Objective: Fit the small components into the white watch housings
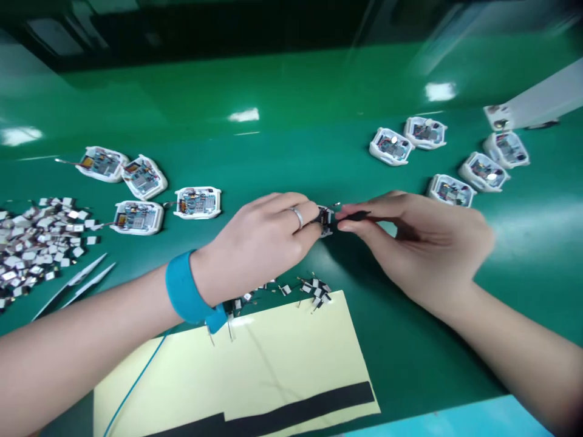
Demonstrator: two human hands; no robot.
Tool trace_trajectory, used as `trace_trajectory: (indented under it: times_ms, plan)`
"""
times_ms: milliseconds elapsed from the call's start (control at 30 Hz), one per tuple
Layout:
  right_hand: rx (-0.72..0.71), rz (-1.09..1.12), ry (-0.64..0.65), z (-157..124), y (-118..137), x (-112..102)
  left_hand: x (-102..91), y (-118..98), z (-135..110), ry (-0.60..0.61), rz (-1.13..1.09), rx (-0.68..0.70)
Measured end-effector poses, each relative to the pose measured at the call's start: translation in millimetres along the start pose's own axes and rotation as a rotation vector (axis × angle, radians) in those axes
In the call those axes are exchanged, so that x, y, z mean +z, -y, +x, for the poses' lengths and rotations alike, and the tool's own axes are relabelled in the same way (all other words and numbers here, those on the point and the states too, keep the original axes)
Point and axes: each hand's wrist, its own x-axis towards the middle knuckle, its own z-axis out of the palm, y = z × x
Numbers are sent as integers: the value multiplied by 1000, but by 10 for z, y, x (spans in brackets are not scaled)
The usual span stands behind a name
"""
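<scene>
My left hand wears a bright blue wrist strap and a silver ring, and its fingers pinch a small black-and-white part. My right hand pinches a thin black piece. The table is glossy green. White casings frame boards speckled blue, orange and gold. The heap of small pieces mixes silver, white and black. Beside it lie two long white strips. The pale yellow sheet carries a broad black stripe, and a thin blue cord crosses its corner.
</scene>
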Motion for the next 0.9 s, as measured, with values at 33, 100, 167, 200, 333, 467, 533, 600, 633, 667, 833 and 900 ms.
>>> trace_trajectory:
  times_ms: [33, 100, 167, 200, 333, 467, 533, 600, 633, 667, 833, 900]
  plan:
    - [-13, -5, 0, -6, 0, 35, 2, 1, -6, 0, 5, -2]
    - [-38, -21, -5, -11, -5, 82, 1, 0, -15, 9, 7, 2]
    - [-79, -51, -15, -14, -5, 104, -2, -2, -19, 10, 1, 9]
    - [-108, -73, -20, -16, -3, 110, -3, -2, -21, 12, -2, 11]
    - [-182, -148, -43, -32, 3, 134, 8, -6, -27, 2, 3, 11]
    - [-183, -117, -56, -44, -17, 165, 17, -16, -37, -18, 15, 10]
    - [-172, -76, -46, -41, -34, 175, 16, -18, -41, -13, 10, 6]
    - [-141, -36, -29, -33, -47, 181, 15, -16, -45, -2, -5, -2]
    - [-125, -13, -20, -28, -52, 184, 16, -12, -46, 5, -17, -7]
    - [-113, 10, -12, -22, -55, 187, 18, -6, -47, 14, -31, -12]
    - [-26, 160, 16, -8, -87, 214, 18, 8, -37, 83, -90, -59]
    - [78, 265, -21, -1, -124, 206, -18, -15, -28, 105, -66, -67]
